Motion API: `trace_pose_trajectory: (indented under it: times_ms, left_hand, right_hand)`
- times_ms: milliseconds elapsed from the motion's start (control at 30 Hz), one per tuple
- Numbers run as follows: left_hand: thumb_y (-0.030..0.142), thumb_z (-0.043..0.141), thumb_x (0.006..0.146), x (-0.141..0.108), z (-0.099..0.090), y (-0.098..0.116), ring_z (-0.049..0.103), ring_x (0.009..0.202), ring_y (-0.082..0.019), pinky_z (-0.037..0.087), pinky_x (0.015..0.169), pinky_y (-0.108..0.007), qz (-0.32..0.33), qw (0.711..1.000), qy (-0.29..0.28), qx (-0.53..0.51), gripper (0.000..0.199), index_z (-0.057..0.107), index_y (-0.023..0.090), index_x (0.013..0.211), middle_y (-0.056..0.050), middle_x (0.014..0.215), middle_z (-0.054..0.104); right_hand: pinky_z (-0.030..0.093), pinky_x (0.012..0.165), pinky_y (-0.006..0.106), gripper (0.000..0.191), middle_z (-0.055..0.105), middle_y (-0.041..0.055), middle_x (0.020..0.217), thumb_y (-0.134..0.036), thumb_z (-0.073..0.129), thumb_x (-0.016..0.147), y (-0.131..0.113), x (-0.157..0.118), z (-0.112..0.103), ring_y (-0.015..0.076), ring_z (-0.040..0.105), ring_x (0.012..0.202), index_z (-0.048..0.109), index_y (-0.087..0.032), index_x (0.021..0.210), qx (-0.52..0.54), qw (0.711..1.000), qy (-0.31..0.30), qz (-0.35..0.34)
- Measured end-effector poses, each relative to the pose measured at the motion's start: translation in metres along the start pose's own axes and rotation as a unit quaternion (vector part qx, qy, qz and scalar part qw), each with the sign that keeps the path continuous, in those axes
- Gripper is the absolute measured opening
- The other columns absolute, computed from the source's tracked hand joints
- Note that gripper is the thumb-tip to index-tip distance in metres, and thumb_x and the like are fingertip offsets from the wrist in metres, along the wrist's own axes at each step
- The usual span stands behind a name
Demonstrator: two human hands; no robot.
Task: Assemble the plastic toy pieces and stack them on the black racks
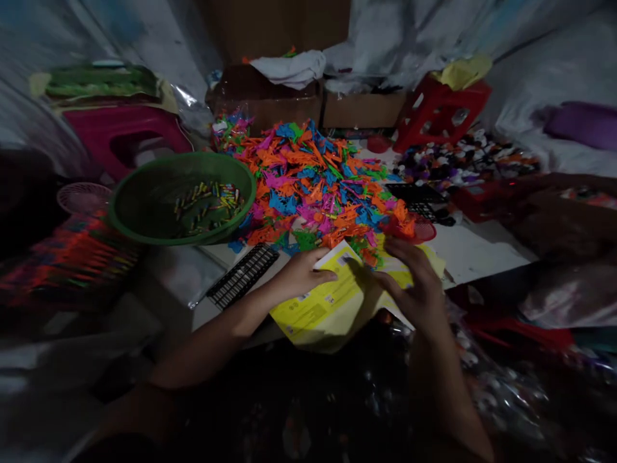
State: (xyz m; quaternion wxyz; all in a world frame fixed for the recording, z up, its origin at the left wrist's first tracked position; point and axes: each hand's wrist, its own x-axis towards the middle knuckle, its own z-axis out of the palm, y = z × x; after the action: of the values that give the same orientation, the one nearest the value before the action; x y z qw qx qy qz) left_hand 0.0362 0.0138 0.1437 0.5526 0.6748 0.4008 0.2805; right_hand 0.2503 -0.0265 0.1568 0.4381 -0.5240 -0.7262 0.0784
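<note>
My left hand (pixel 303 278) is closed on the top left edge of a yellow printed sheet (pixel 313 315), thumb on its face and fingers behind. The sheet bends toward me over the table's near edge. My right hand (pixel 420 290) has thumb and fingers spread, close to the sheet's right side and above more yellow paper (pixel 398 273). Whether its thumb touches the paper I cannot make out. Just beyond both hands lies a big heap of orange, blue, pink and green plastic pieces (pixel 313 186). A black gridded tray (pixel 243 275) rests left of my left hand.
A green basin (pixel 118 215) with small colourful cylinders stands at left, near a pink stool (pixel 91 138). A red stool (pixel 436 112) and dark and white small pieces (pixel 470 157) are at back right. Cardboard boxes (pixel 364 109) line the back. A red basket (pixel 424 230) sits beyond my right hand.
</note>
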Motion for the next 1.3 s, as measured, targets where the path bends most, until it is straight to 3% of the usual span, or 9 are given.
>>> trace_pose_trajectory:
  times_ms: [67, 167, 333, 467, 667, 833, 1033, 1200, 1300]
  left_hand:
    - [0.026, 0.063, 0.068, -0.002, 0.001, 0.0, 0.059, 0.069, -0.015, 0.043, 0.058, -0.023, 0.003, 0.999, -0.008, 0.039, 0.032, 0.061, 0.016, 0.098, -0.001, 0.081, 0.066]
    - [0.03, 0.059, 0.072, -0.003, -0.004, 0.005, 0.053, 0.063, -0.012, 0.038, 0.054, -0.021, 0.017, 0.997, -0.012, 0.071, 0.026, 0.064, 0.015, 0.092, 0.0, 0.072, 0.063]
    - [0.041, 0.046, 0.081, -0.006, -0.01, 0.001, 0.045, 0.058, -0.01, 0.032, 0.051, -0.02, 0.038, 0.997, 0.008, 0.073, 0.034, 0.066, 0.014, 0.076, 0.001, 0.061, 0.055]
    - [0.044, 0.051, 0.076, -0.009, -0.004, -0.009, 0.034, 0.048, -0.007, 0.024, 0.045, -0.021, 0.007, 0.995, 0.078, 0.061, 0.036, 0.061, 0.014, 0.058, 0.004, 0.048, 0.04]
    - [0.042, 0.06, 0.069, -0.012, -0.002, -0.019, 0.04, 0.049, -0.007, 0.03, 0.046, -0.021, -0.096, 0.984, 0.112, -0.096, 0.03, 0.06, 0.013, 0.059, 0.003, 0.052, 0.046]
    - [0.043, 0.064, 0.064, -0.011, -0.003, -0.024, 0.042, 0.047, -0.007, 0.031, 0.045, -0.02, -0.135, 0.973, 0.124, -0.14, 0.031, 0.062, 0.012, 0.061, 0.003, 0.052, 0.049]
    - [0.041, 0.069, 0.057, -0.005, -0.002, -0.028, 0.052, 0.051, -0.01, 0.039, 0.051, -0.022, -0.159, 0.956, 0.141, -0.203, 0.031, 0.064, 0.012, 0.065, 0.0, 0.059, 0.059]
    - [0.039, 0.071, 0.056, -0.005, -0.004, -0.038, 0.055, 0.055, -0.012, 0.042, 0.055, -0.024, -0.173, 0.938, 0.144, -0.263, 0.031, 0.064, 0.012, 0.07, -0.001, 0.063, 0.062]
    - [0.041, 0.069, 0.057, -0.016, -0.012, -0.059, 0.052, 0.053, -0.01, 0.039, 0.051, -0.021, -0.188, 0.939, 0.154, -0.244, 0.034, 0.064, 0.011, 0.072, 0.0, 0.062, 0.06]
  right_hand:
    - [0.046, 0.084, 0.036, 0.037, 0.058, 0.0087, 0.107, -0.036, 0.063, 0.074, -0.006, 0.013, 0.012, 0.0205, 0.054, 0.1, 0.059, -0.023, 0.108, 0.032, 0.996, -0.072, -0.049]
    - [0.049, 0.069, 0.027, 0.032, 0.062, 0.0043, 0.086, -0.036, 0.061, 0.076, -0.005, 0.026, 0.028, 0.0141, 0.059, 0.078, 0.061, -0.022, 0.105, 0.095, 0.983, -0.152, -0.046]
    - [0.047, 0.063, 0.022, 0.022, 0.064, 0.0017, 0.078, -0.034, 0.058, 0.079, 0.0, 0.026, 0.045, 0.0106, 0.058, 0.07, 0.066, -0.02, 0.094, 0.165, 0.964, -0.202, -0.05]
    - [0.046, 0.06, 0.021, 0.018, 0.063, 0.002, 0.076, -0.03, 0.056, 0.081, -0.002, 0.016, 0.055, 0.0107, 0.059, 0.069, 0.066, -0.021, 0.093, 0.146, 0.971, -0.17, -0.079]
    - [0.047, 0.07, 0.029, 0.024, 0.064, 0.0061, 0.085, -0.019, 0.058, 0.079, 0.001, -0.006, 0.072, 0.0155, 0.058, 0.08, 0.063, -0.021, 0.103, -0.002, 0.985, -0.046, -0.168]
    - [0.046, 0.068, 0.028, 0.015, 0.064, 0.0038, 0.085, -0.017, 0.056, 0.08, 0.0, -0.012, 0.073, 0.0141, 0.058, 0.079, 0.064, -0.023, 0.09, 0.002, 0.983, -0.029, -0.179]
    - [0.046, 0.081, 0.035, 0.031, 0.058, 0.0066, 0.111, -0.033, 0.061, 0.077, 0.003, -0.012, 0.076, 0.0186, 0.053, 0.101, 0.059, -0.026, 0.108, -0.044, 0.989, -0.012, -0.144]
    - [0.047, 0.081, 0.034, 0.024, 0.062, 0.002, 0.106, -0.023, 0.061, 0.077, 0.005, -0.022, 0.089, 0.0179, 0.052, 0.102, 0.063, -0.028, 0.1, -0.067, 0.975, -0.004, -0.212]
    - [0.044, 0.088, 0.038, 0.019, 0.064, 0.0, 0.105, -0.021, 0.061, 0.077, -0.011, -0.032, 0.094, 0.0179, 0.051, 0.105, 0.064, -0.029, 0.094, -0.012, 0.968, -0.05, -0.247]
